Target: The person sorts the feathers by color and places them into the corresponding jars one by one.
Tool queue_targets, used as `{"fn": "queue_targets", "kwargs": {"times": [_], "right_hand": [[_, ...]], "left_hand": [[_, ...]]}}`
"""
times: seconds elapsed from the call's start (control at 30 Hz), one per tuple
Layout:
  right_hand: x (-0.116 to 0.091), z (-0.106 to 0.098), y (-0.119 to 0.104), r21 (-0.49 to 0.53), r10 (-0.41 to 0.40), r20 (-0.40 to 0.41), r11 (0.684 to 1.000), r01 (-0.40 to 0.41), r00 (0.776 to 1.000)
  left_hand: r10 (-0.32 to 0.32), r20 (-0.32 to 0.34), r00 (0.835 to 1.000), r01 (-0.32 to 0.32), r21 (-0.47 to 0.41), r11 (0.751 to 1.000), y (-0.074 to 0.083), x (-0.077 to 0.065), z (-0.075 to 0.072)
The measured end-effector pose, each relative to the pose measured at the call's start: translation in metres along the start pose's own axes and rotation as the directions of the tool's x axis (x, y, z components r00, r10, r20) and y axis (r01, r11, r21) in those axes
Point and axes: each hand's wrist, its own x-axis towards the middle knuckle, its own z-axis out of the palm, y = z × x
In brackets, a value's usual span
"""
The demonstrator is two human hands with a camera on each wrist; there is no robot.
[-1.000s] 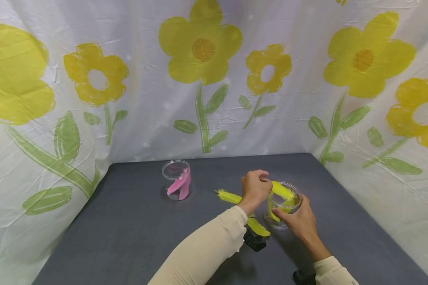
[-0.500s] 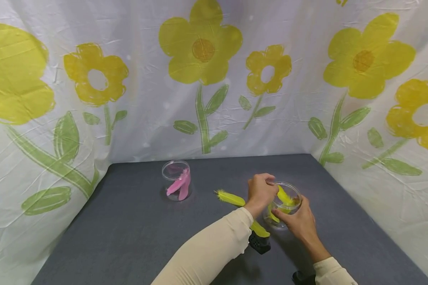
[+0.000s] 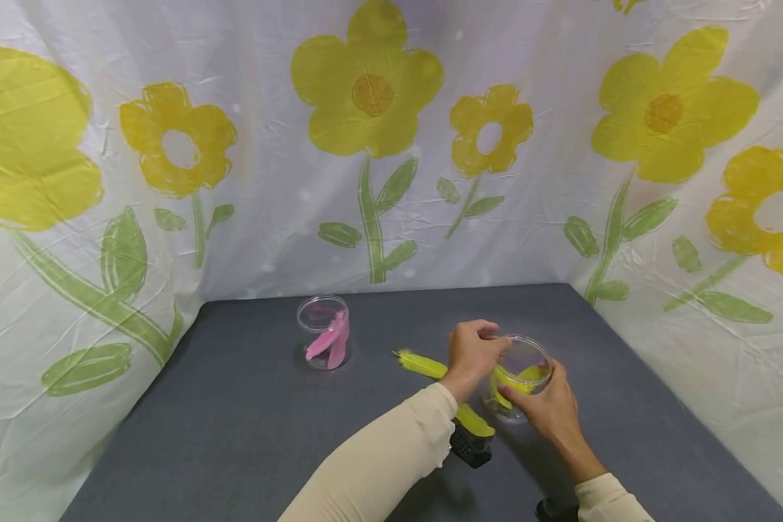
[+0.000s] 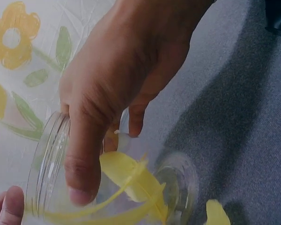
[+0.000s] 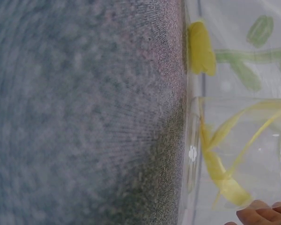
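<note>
My right hand (image 3: 551, 402) grips a clear jar (image 3: 525, 353) near its rim, thumb across the near side. In the left wrist view this same hand (image 4: 112, 89) spans the jar, with yellow feathers (image 4: 140, 187) inside. Right at the left side of the rim is my left hand (image 3: 475, 355), its fingertips (image 4: 11, 204) a little apart and no feather visible between them. Through the wall in the right wrist view, the yellow feathers (image 5: 225, 178) cross inside the jar. On the table, yellow feathers (image 3: 420, 362) lie beside and below my left wrist.
A second clear jar (image 3: 303, 319) holding pink feathers (image 3: 331, 338) stands toward the back left of the dark table (image 3: 248, 435). A curtain printed with yellow flowers (image 3: 372, 94) surrounds the table. Black wrist devices (image 3: 471, 446) hang under both wrists.
The yellow feather that my left hand held over the jar has gone down inside it, below the rim. My right hand keeps its grip, and the jar stays put.
</note>
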Motion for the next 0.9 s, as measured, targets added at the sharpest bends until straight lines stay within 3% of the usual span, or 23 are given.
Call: {"fn": "queue_targets", "kwargs": {"times": [0.2, 0.33, 0.47, 0.73, 0.9], "right_hand": [[0.001, -0.001, 0.0, 0.001, 0.018, 0.0, 1.0, -0.018, 1.0], [0.001, -0.001, 0.0, -0.004, 0.012, -0.025, 1.0, -0.012, 1.0], [0.002, 0.0, 0.002, -0.008, -0.009, -0.055, 1.0, 0.009, 0.998], [0.001, 0.0, 0.002, -0.005, -0.004, -0.044, 1.0, 0.004, 0.999], [0.002, 0.002, 0.001, 0.004, -0.002, -0.041, 1.0, 0.003, 0.999]], "left_hand": [[0.002, -0.041, 0.999, -0.004, -0.063, 0.998, -0.006, 0.007, -0.015], [-0.026, -0.077, 0.997, 0.015, -0.145, 0.989, -0.013, 0.016, -0.031], [-0.054, -0.12, 0.991, 0.032, -0.173, 0.984, -0.018, 0.023, -0.046], [-0.074, -0.199, 0.977, 0.029, -0.222, 0.975, -0.034, 0.036, -0.081], [-0.105, -0.275, 0.956, 0.042, -0.226, 0.973, -0.049, 0.045, -0.102]]}}
